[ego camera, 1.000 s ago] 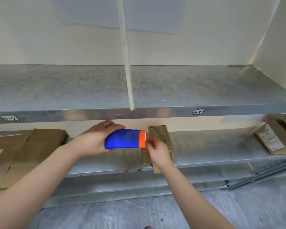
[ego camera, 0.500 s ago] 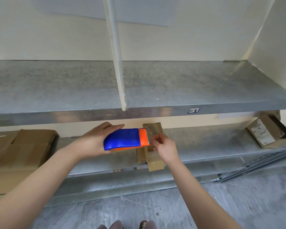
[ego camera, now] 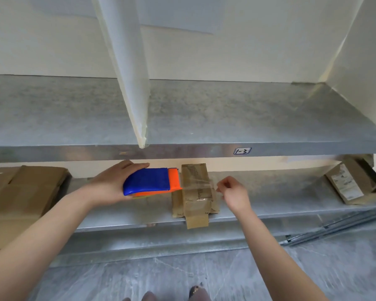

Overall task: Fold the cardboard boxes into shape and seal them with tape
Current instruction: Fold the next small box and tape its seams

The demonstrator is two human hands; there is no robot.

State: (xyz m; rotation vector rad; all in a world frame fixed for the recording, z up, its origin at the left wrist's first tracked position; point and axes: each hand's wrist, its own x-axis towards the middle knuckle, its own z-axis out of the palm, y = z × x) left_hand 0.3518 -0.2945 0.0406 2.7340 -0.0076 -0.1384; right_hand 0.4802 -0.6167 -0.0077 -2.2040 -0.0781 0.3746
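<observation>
The left hand (ego camera: 114,186) is gripping a blue and orange tape dispenser (ego camera: 149,181), fingers curled over its far side and thumb under it, and holding it just left of a small box (ego camera: 195,192). The right hand (ego camera: 234,195) is pinching the free end of a clear tape (ego camera: 204,183) strip between thumb and fingertips, just right of the box, so the strip is running from the dispenser's orange mouth across the box top. Whether the strip is already touching the cardboard cannot be told. The box is lying on the lower shelf (ego camera: 280,192) at its front edge, with one flap hanging over the lip. It looks folded into shape, so the sealing seems to be underway: the strip appears to need pressing down and cutting. Flat cardboard (ego camera: 24,198) is lying to the left on the same shelf, apparently awaiting folding, and another box (ego camera: 352,183) is sitting far right.
</observation>
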